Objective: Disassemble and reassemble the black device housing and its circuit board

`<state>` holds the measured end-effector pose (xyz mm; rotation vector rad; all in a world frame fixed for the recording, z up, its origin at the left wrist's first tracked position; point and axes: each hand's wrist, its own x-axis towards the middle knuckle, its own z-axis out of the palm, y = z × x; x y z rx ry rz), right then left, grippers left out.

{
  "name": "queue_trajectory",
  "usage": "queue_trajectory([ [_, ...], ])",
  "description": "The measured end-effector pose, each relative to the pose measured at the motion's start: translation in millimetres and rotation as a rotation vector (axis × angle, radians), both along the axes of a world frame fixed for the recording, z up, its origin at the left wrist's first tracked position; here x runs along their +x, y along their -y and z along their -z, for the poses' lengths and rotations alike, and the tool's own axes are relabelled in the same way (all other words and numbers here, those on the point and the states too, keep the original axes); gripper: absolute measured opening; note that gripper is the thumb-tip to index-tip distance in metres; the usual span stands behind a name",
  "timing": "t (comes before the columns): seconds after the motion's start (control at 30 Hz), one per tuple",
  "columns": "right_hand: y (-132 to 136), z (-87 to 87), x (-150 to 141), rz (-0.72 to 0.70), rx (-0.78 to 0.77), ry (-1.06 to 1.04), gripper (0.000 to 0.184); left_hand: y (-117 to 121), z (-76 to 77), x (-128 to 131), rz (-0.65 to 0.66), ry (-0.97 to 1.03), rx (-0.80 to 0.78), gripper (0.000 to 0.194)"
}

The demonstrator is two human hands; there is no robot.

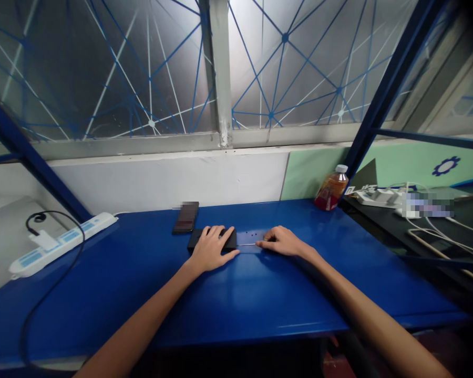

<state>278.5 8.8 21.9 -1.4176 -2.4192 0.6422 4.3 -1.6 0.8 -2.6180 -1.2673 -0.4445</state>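
My left hand [213,247] lies flat, fingers spread, on top of a black flat device [230,240] on the blue table [236,294]. My right hand [281,241] is closed in a pinch on a thin silver pin [247,244] whose tip points at the right edge of the black device. A second dark phone [186,217] lies just behind the left hand, not touched.
A white power strip [59,242] with a plugged-in charger and black cable sits at the left. A bottle of orange drink [331,189] stands at the back right. A dark side table to the right carries white cables and chargers [382,197]. Windows run behind.
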Motion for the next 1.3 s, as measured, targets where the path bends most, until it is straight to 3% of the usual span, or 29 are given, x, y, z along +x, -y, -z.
queue_trajectory([
  [1.0, -2.1, 0.0, 1.7, -0.022, -0.031, -0.017, 0.058, 0.4, 0.9, 1.0, -0.014, -0.011, 0.008, 0.068],
  [1.3, -1.2, 1.3, -0.1, -0.034, 0.027, 0.004, 0.057, -0.1, 0.3, 1.2, -0.005, 0.012, 0.008, 0.067],
])
